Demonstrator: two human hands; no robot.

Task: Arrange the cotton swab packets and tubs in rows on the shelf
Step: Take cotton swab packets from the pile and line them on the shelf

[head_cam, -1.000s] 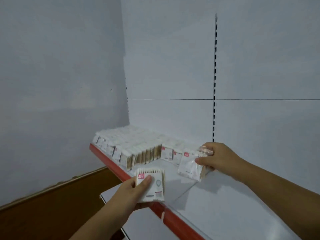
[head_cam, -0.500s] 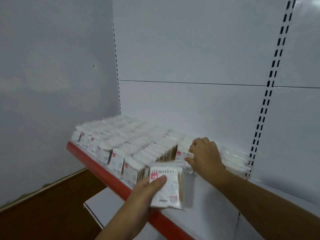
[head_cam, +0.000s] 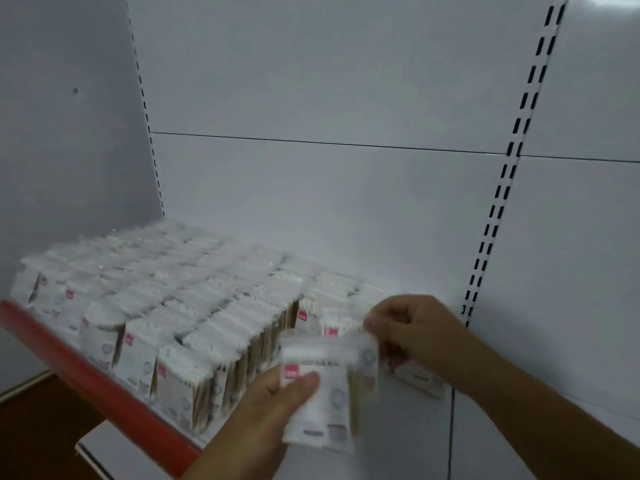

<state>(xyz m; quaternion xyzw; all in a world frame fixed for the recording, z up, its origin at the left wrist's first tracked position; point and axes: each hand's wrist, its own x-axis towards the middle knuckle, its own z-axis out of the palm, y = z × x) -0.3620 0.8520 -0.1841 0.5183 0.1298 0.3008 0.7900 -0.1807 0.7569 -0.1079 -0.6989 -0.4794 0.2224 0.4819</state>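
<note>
Swab packet (head_cam: 322, 400) in your left hand (head_cam: 273, 407)
Thumb over its face, it hangs just right of the shelved rows (head_cam: 166, 306); your right hand (head_cam: 415, 337) curls at its top corner, pinch or not unclear.

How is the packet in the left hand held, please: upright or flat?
Upright: the left hand holds the packet with its red logo on top.

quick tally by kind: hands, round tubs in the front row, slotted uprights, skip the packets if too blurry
hands: 2, left hand and right hand
round tub in the front row: 1
slotted uprights: 2, left upright and right upright
total: 5
packets: too blurred to count
</note>
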